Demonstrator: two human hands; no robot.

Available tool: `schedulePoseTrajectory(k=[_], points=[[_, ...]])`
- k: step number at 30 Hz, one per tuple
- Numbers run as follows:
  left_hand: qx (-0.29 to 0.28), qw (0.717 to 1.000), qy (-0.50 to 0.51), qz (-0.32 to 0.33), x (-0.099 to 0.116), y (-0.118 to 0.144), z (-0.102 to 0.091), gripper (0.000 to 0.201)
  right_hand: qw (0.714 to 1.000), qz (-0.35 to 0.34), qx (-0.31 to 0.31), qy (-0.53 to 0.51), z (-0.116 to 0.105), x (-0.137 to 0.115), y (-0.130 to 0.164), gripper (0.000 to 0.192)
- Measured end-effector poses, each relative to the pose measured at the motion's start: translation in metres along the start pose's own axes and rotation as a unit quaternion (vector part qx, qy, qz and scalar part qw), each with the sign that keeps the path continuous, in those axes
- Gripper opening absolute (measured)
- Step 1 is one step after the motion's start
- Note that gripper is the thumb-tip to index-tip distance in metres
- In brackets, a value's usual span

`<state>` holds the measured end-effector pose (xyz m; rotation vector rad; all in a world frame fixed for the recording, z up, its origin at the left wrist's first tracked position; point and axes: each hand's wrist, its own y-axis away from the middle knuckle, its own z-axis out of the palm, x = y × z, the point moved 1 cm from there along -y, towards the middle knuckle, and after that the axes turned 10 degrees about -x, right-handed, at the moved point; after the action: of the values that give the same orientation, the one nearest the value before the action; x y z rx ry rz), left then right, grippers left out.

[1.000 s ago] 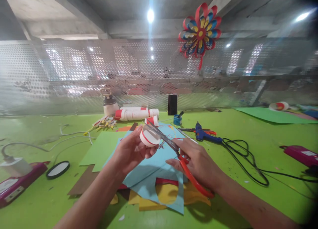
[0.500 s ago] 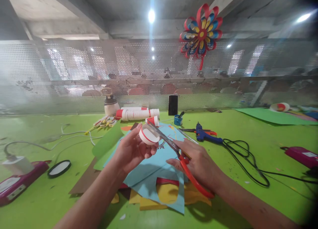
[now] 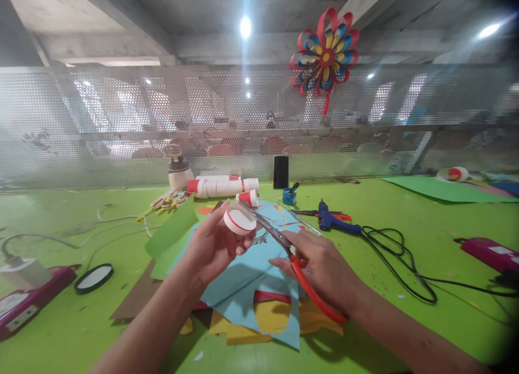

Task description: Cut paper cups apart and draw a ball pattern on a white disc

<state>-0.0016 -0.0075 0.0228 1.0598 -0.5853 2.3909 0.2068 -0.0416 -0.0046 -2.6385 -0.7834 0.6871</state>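
Observation:
My left hand [image 3: 219, 243] holds a short white paper cup base [image 3: 240, 220] with a thin red band, fingers curled under it and its round face tilted toward me. In my right hand [image 3: 320, 260] are scissors [image 3: 275, 234] with red handles, the blades pointing up and left. Their tips meet the far edge of the cup base; whether they are cutting into it is hard to tell. Under both hands lie sheets of light blue paper [image 3: 231, 287], one with a round hole over yellow paper [image 3: 247, 333].
Behind stand a red-and-white paper cup [image 3: 248, 198], stacked cups [image 3: 225, 187], a spray bottle [image 3: 179, 174], a phone [image 3: 281, 172] and a blue jar [image 3: 289, 196]. A blue glue gun [image 3: 336, 222] trails black cable at right. Power strips [image 3: 36, 298] lie at both sides; a paper flower [image 3: 325, 55] hangs above.
The view has shifted slightly. My left hand has turned the cup base a little, and the scissors stay at its edge. Both grips are unchanged.

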Motion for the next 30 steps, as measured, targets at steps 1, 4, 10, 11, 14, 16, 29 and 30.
schedulePoseTrajectory(k=[1, 4, 10, 11, 14, 16, 29, 30], points=[[0.008, 1.000, -0.001, -0.005, 0.0010, 0.0002, -0.0002, 0.039, 1.000, 0.001, 0.000, 0.010, 0.0005, 0.0002, -0.0001, 0.050], [0.021, 1.000, -0.009, -0.013, 0.0032, 0.0008, -0.0016, 0.039, 1.000, -0.009, 0.002, 0.026, 0.0016, 0.0012, -0.0001, 0.050], [0.005, 1.000, -0.009, -0.008, -0.0004, 0.0011, -0.0046, 0.035, 0.998, -0.044, 0.016, 0.037, 0.0009, 0.0034, -0.0006, 0.051], [0.002, 1.000, -0.010, -0.005, -0.0011, 0.0012, -0.0048, 0.035, 0.998, -0.044, 0.015, 0.038, 0.0005, 0.0035, -0.0009, 0.051], [-0.002, 1.000, -0.016, -0.011, -0.0018, 0.0016, -0.0044, 0.032, 0.998, -0.048, 0.010, 0.035, -0.0008, 0.0030, -0.0016, 0.049], [-0.003, 1.000, -0.020, -0.011, -0.0013, 0.0019, -0.0039, 0.029, 0.998, -0.052, 0.008, 0.025, -0.0019, 0.0027, -0.0016, 0.049], [-0.006, 1.000, -0.020, -0.010, -0.0013, 0.0014, -0.0044, 0.029, 0.999, -0.045, 0.016, 0.015, -0.0042, -0.0024, 0.0003, 0.045], [-0.004, 1.000, -0.018, -0.015, -0.0011, 0.0013, -0.0043, 0.032, 0.999, -0.042, 0.014, 0.016, -0.0042, -0.0026, 0.0003, 0.044]])
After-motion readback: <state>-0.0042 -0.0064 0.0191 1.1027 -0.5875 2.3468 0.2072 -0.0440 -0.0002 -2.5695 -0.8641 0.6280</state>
